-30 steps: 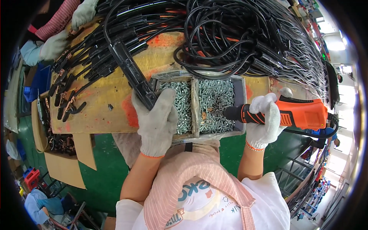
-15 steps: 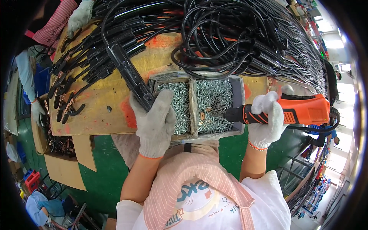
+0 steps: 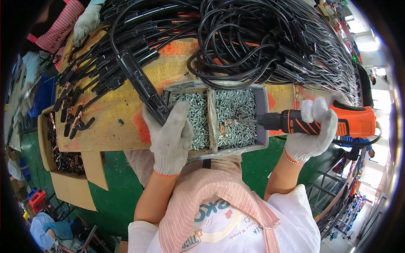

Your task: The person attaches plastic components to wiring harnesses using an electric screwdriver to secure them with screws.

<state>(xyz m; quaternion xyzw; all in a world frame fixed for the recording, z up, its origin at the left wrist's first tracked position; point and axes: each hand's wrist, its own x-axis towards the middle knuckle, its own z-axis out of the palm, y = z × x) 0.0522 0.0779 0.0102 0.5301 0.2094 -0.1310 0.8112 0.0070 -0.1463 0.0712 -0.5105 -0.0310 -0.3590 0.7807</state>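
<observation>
My gloved left hand (image 3: 169, 141) is closed round the lower end of a long black plastic cable handle (image 3: 142, 84), which slants up and left. A black cable leaves its far end. In my gloved right hand (image 3: 311, 143) is an orange and black electric screwdriver (image 3: 355, 120), lying sideways with its bit pointing left. The thin bit (image 3: 248, 121) reaches over the right compartment of a divided box (image 3: 262, 120) of small silver screws (image 3: 236, 103). Whether a screw sits on the bit is too small to tell. The box lies between my hands at the table's near edge.
Coiled black cables (image 3: 236, 42) heap across the back of the worktable (image 3: 114, 137). Several black handles with copper-coloured ends (image 3: 76, 120) lie at the left. A cardboard box (image 3: 46, 145) stands below the table's left edge. A co-worker's gloved hand (image 3: 87, 23) is at the far left.
My right hand has drawn the screwdriver to the right, and more of its bit now shows above the screws. My left hand and the cable handle have hardly shifted.
</observation>
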